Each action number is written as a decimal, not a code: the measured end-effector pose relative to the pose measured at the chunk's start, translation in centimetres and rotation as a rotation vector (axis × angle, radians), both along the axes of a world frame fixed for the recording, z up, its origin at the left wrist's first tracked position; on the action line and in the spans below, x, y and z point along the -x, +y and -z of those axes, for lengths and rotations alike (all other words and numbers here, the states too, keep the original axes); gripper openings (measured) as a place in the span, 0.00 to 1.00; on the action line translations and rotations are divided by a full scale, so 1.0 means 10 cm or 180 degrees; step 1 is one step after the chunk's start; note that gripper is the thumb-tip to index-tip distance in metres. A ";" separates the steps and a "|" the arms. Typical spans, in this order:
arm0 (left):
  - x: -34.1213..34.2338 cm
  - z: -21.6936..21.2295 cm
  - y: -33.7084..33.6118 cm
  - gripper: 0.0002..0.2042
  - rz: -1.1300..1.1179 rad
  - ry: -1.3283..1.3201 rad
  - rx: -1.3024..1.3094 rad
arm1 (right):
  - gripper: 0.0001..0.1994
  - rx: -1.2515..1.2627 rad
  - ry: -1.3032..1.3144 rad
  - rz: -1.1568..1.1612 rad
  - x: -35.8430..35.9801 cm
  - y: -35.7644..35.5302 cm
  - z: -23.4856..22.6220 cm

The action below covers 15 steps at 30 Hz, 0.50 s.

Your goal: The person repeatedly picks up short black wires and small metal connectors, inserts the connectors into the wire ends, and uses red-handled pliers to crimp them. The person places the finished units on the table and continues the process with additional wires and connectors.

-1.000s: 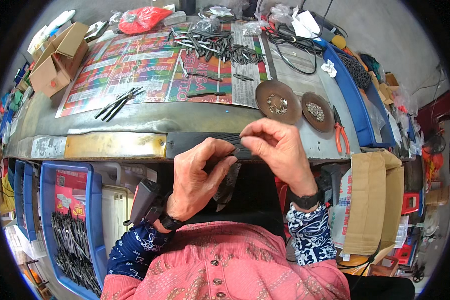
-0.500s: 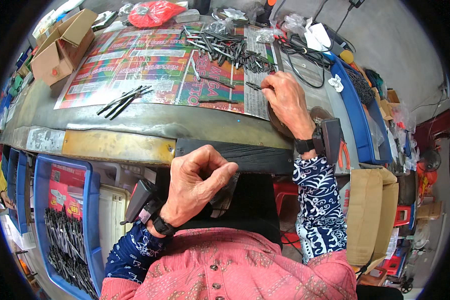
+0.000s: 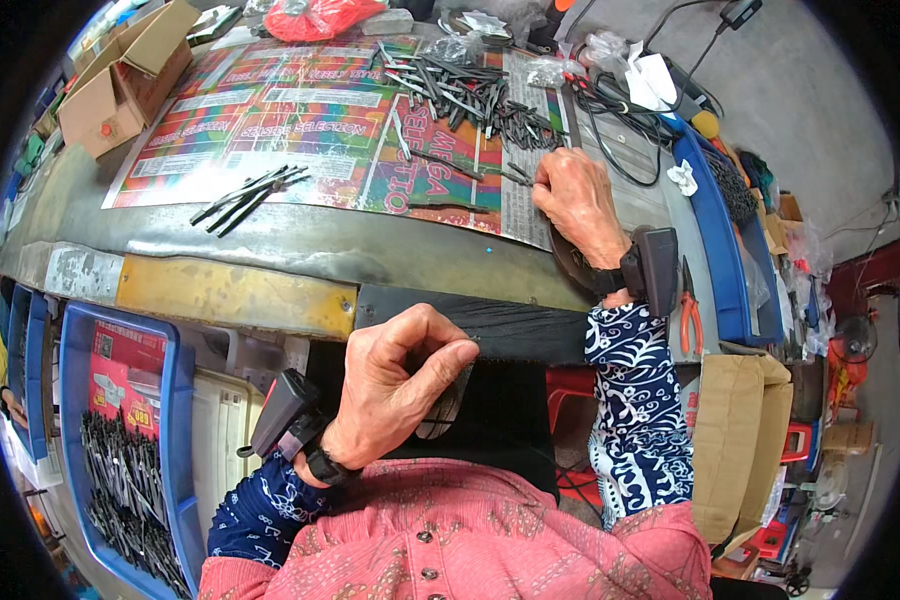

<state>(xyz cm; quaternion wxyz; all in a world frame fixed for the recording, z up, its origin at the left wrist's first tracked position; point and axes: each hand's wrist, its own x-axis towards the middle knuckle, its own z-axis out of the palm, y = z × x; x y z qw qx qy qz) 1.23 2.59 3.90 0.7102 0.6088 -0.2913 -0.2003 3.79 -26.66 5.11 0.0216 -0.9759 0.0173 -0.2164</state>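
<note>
My right hand (image 3: 582, 203) is over the right edge of a printed colourful sheet (image 3: 320, 185), fingers curled and closed; whatever they hold is hidden. Just left of its fingertips lie small dark pieces (image 3: 517, 174). Beyond is a heaped pile of thin black strips (image 3: 460, 88), with a few loose strips (image 3: 448, 207) nearer me. My left hand (image 3: 398, 372) hovers in front of the table edge, thumb and forefinger closed together; I cannot make out anything between them. Left on the sheet rests a small bundle of black strips (image 3: 248, 198).
A blue bin (image 3: 173, 440) holding many black strips stands at lower left. An open cardboard box (image 3: 120, 90) and a red plastic bag (image 3: 320, 18) lie at the back. To the right are a blue tray (image 3: 725, 235), black cables (image 3: 610, 125), orange-handled pliers (image 3: 690, 318) and a cardboard carton (image 3: 735, 440).
The view has shifted slightly. My right hand has drawn back a little from the small dark pieces, which now show more fully. My left hand keeps its closed pose.
</note>
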 end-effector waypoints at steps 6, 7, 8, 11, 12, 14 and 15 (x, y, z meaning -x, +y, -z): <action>0.01 -0.03 0.02 0.06 0.0056 0.0345 -0.0004 | 0.04 0.0111 0.0231 0.0039 0.00 0.06 -0.05; 0.02 -0.03 0.02 0.06 0.0059 0.0436 -0.0011 | 0.05 0.0187 0.0089 0.0045 -0.01 0.07 -0.05; 0.04 -0.03 0.02 0.07 0.0023 0.0377 0.0008 | 0.06 0.0243 -0.0005 0.0078 -0.01 0.08 -0.06; 0.07 -0.02 0.05 0.08 0.0071 0.0457 0.0157 | 0.10 0.0479 -0.0348 0.0111 0.06 0.16 -0.11; 0.08 -0.01 0.05 0.08 0.0004 0.0341 0.0179 | 0.09 0.0387 -0.0567 -0.0149 0.11 0.20 -0.14; 0.09 -0.02 0.08 0.09 0.0039 0.0376 0.0205 | 0.08 -0.0063 -0.0539 -0.0251 0.27 0.32 -0.23; 0.09 -0.02 0.09 0.09 0.0053 0.0408 0.0234 | 0.08 -0.0390 -0.0440 -0.0242 0.37 0.41 -0.28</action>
